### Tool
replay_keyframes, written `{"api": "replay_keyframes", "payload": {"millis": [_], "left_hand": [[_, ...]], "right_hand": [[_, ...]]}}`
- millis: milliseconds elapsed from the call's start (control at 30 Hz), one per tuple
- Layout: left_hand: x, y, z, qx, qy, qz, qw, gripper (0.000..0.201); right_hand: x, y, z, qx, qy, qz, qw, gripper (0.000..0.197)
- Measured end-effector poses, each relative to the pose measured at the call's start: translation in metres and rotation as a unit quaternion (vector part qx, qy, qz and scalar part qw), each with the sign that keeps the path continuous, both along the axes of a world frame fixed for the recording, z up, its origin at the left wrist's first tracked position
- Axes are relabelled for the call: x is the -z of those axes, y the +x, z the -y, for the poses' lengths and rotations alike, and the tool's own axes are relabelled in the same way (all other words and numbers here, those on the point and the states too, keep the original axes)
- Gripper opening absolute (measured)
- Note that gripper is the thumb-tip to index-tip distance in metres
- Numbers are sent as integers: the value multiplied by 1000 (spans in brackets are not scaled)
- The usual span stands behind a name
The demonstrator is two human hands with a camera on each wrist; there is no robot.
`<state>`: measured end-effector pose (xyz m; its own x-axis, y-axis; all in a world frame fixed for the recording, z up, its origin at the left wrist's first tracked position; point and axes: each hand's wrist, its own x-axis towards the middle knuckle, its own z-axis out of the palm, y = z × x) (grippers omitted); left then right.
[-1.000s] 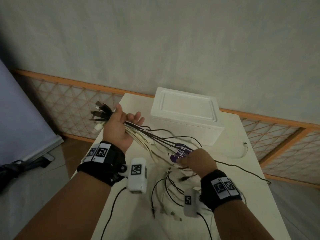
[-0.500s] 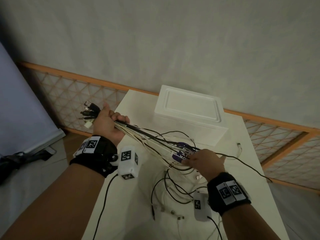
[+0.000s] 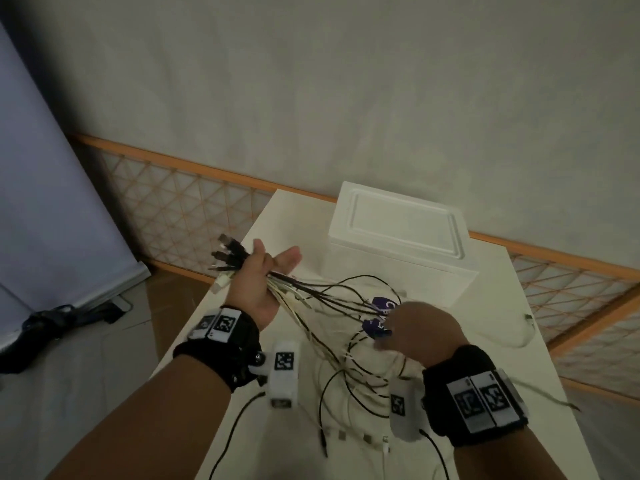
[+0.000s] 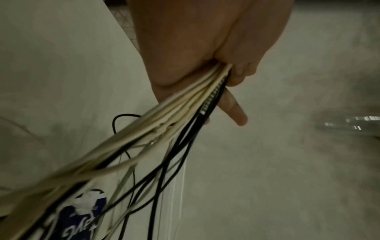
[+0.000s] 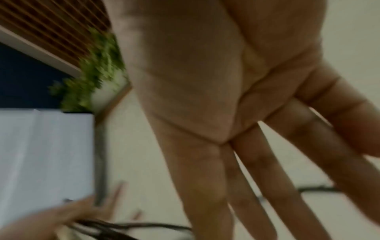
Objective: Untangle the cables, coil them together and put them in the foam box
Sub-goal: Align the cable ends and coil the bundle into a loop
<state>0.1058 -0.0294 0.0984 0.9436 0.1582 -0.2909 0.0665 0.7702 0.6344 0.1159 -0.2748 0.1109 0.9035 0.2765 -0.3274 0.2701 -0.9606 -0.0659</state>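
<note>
A bundle of black and white cables [image 3: 311, 292] runs from my left hand [image 3: 259, 282] down to the white table [image 3: 287, 216]. The left hand grips the bundle [image 4: 185, 105] near its plugs [image 3: 227, 252], which stick out to the left; one finger points out straight. A purple tag [image 3: 381, 306] hangs on the cables. My right hand [image 3: 419, 327] hovers blurred over the tagged strands, its fingers [image 5: 257, 178] straight and spread, holding nothing. The white foam box [image 3: 398, 237] stands behind the cables with its lid on.
Loose cable loops and several plug ends [image 3: 346, 436] lie on the table near me. One white cable [image 3: 526, 320] trails toward the right edge. An orange-framed lattice railing [image 3: 194, 202] runs behind the table. A pale board [image 3: 52, 202] leans at the left.
My right hand has let go of the tagged cables, lifted and spread its fingers. My left hand has shifted right with the bundle still in it.
</note>
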Motion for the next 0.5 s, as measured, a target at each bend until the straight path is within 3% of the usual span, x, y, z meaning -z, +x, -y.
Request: {"api": "replay_keyframes", "payload": {"millis": [67, 100, 133, 200, 300, 400, 500], "left_hand": [[2, -4, 13, 55, 44, 22, 997, 66], [2, -6, 20, 73, 53, 31, 995, 56], [2, -7, 24, 88, 50, 36, 994, 67], [-1, -7, 30, 107, 28, 54, 992, 61], [-4, -7, 33, 126, 41, 62, 989, 55], [-6, -9, 36, 93, 58, 66, 992, 56], [-23, -5, 21, 12, -16, 70, 997, 50]], "right_hand": [[-19, -8, -30, -13, 111, 113, 987, 32], [-25, -12, -45, -24, 186, 148, 971, 29], [-27, -14, -60, -47, 252, 152, 954, 29], [-21, -14, -82, -104, 340, 121, 927, 25], [-8, -13, -92, -92, 399, 77, 909, 19], [-1, -13, -90, -82, 377, 22, 922, 27], [21, -11, -66, -92, 170, 16, 981, 31]]}}
